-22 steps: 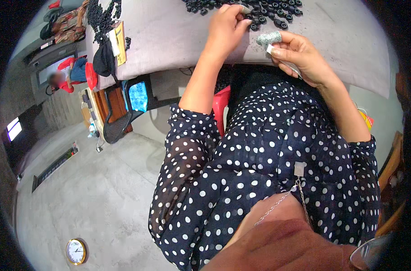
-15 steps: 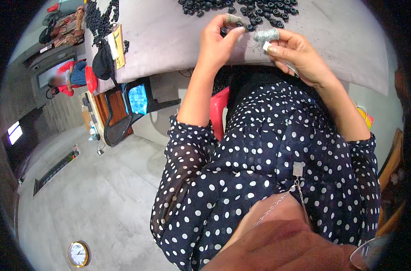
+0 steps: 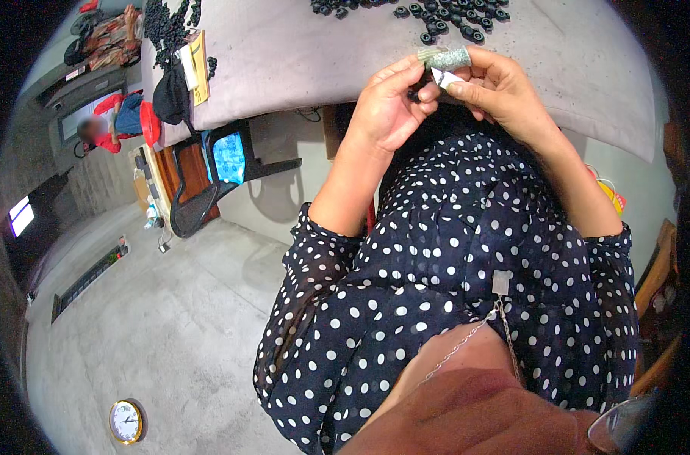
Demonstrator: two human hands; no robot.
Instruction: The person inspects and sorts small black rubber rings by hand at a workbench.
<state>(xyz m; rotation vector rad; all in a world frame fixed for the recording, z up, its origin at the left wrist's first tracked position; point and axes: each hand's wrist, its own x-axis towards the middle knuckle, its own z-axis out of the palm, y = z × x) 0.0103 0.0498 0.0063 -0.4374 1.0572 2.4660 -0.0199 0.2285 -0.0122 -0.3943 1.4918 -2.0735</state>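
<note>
While I am looking down over the dark polka-dot blouse (image 3: 466,280), both hands are meeting just above the near edge of the grey cloth-covered table (image 3: 299,61). The left hand (image 3: 386,110) is pinching a small black ring-shaped part (image 3: 414,94) between thumb and fingertips, its fingers curled in around it. The right hand (image 3: 496,91) is gripping a short grey-green speckled cylinder (image 3: 445,58) along its top, and a small white slip (image 3: 445,77) is showing just under that cylinder, by the thumb; I cannot tell whether the slip is joined to it. The black part is sitting just beside the white slip, between the two hands, close to the chest.

Farther back on the table, a scatter of black ring-shaped parts (image 3: 436,15) is lying well apart from the hands. At the table's left end, a heap of small black pieces (image 3: 163,23) is sitting near a yellow flat packet (image 3: 197,64). Down on the concrete floor (image 3: 155,326), a round white wall clock (image 3: 125,421) is lying face up.
</note>
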